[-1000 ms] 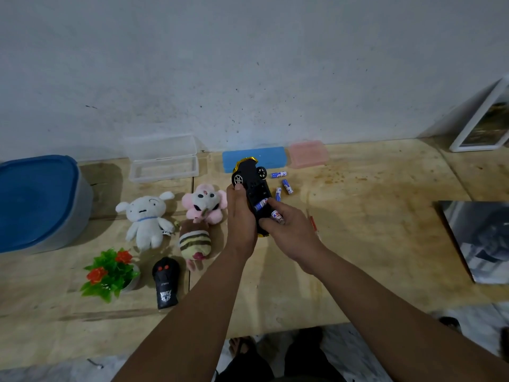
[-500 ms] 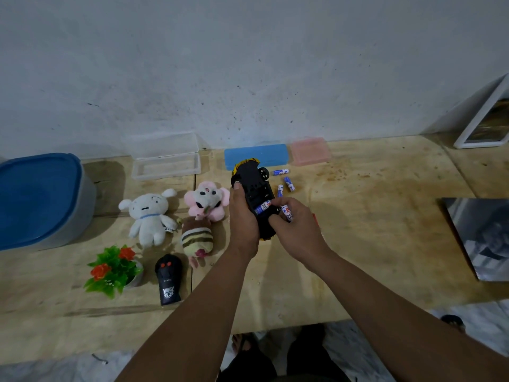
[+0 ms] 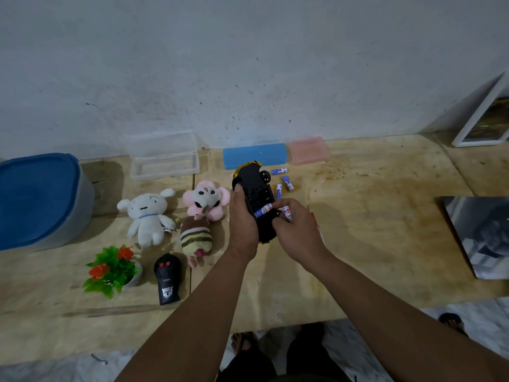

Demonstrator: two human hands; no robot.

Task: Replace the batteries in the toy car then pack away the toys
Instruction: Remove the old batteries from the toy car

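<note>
My left hand point(image 3: 242, 216) wraps the left flank of the toy car point(image 3: 257, 199), gripping it upside down just above the tabletop point(image 3: 371, 216), black underside facing me. My right hand point(image 3: 296, 230) pinches a battery point(image 3: 287, 212) at the car's right edge, beside another battery point(image 3: 263, 210) lying slantwise in the open compartment. I judge the car a light, stiff plastic shell, best gripped across its sides, clear of the wheels. The batteries look small, smooth and apt to roll, so I would take each by its middle.

Three loose batteries point(image 3: 283, 181) lie on the tabletop just right of the car's far end. Left of my hands sit a pink plush point(image 3: 206, 199), a striped plush point(image 3: 195, 238) and a white plush point(image 3: 147, 216); nearer me are a black remote point(image 3: 166, 279) and a small artificial plant point(image 3: 113, 266). Along the far wall stand a clear box point(image 3: 165, 161), a blue case point(image 3: 254, 155) and a pink case point(image 3: 311, 150). A blue-lidded tub point(image 3: 38, 199) fills the far left. The tabletop is worn, stained wood against a scuffed pale wall.
</note>
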